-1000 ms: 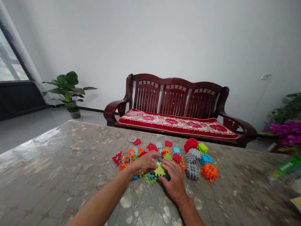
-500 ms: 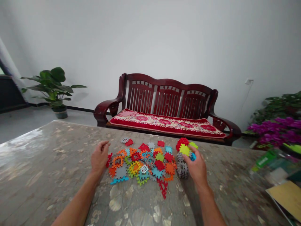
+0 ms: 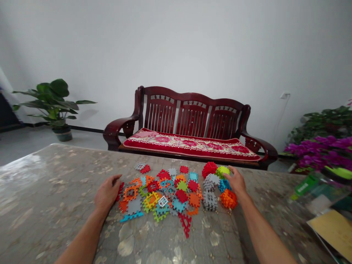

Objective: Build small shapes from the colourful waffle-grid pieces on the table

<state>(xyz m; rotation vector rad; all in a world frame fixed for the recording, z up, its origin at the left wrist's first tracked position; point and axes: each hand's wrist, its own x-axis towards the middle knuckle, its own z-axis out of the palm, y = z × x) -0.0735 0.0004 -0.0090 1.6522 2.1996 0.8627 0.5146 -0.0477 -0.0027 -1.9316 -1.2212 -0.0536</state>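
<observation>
My left hand (image 3: 107,192) rests on the table at the left edge of the spread of toothed plastic pieces, beside a red one (image 3: 120,191). It holds nothing, its fingers loosely bent and a little apart. My right hand (image 3: 237,182) is at the right side of the lime green stack (image 3: 222,171), thumb and forefinger apart at its edge. Close by stand a red stack (image 3: 209,169), grey stacks (image 3: 210,201), a blue stack (image 3: 224,185) and an orange stack (image 3: 228,199). Mixed flat pieces, among them an orange one (image 3: 194,200), lie between my hands.
A patterned cover lies over the table (image 3: 68,201). At its right side are a clear container with a green label (image 3: 305,186) and a yellowish sheet (image 3: 332,227). Beyond stand a wooden bench (image 3: 192,110), a potted plant (image 3: 59,101) and purple flowers (image 3: 324,152).
My right hand has let go of the yellow-green piece, which now lies with the lime green stack, and has drawn right. The grey, blue and orange stacks show more fully. The view has shifted slightly.
</observation>
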